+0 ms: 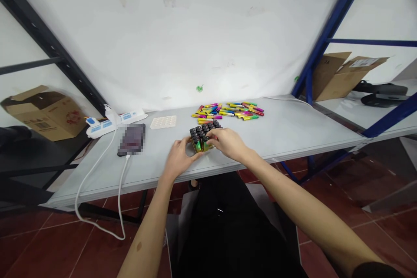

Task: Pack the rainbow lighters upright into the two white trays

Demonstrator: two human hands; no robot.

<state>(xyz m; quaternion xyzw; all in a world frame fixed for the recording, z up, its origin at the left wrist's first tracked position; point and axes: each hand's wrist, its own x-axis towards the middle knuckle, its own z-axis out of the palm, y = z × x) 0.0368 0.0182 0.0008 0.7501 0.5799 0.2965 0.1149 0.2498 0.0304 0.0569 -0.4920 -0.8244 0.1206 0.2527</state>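
A tight block of upright tubes (200, 132) with black tops and shiny rainbow sides stands near the table's front edge. My left hand (182, 156) curves round its left side, thumb along the front, steadying it. At the front right of the block, my right hand (228, 142) pinches one black-topped tube (206, 144) by its upper end. My right fingers hide part of the block's right side. Just behind lies a loose pile of shiny rainbow tubes (208, 112), with more tubes (246, 110) to the right.
A pale sheet with rows of round cells (163, 122) lies on the grey table (293, 130), left of the pile. Farther left are a blurred phone (132, 139) on a white cable (120, 191) and a power strip (104, 128). Cardboard boxes (48, 113) stand on side shelves.
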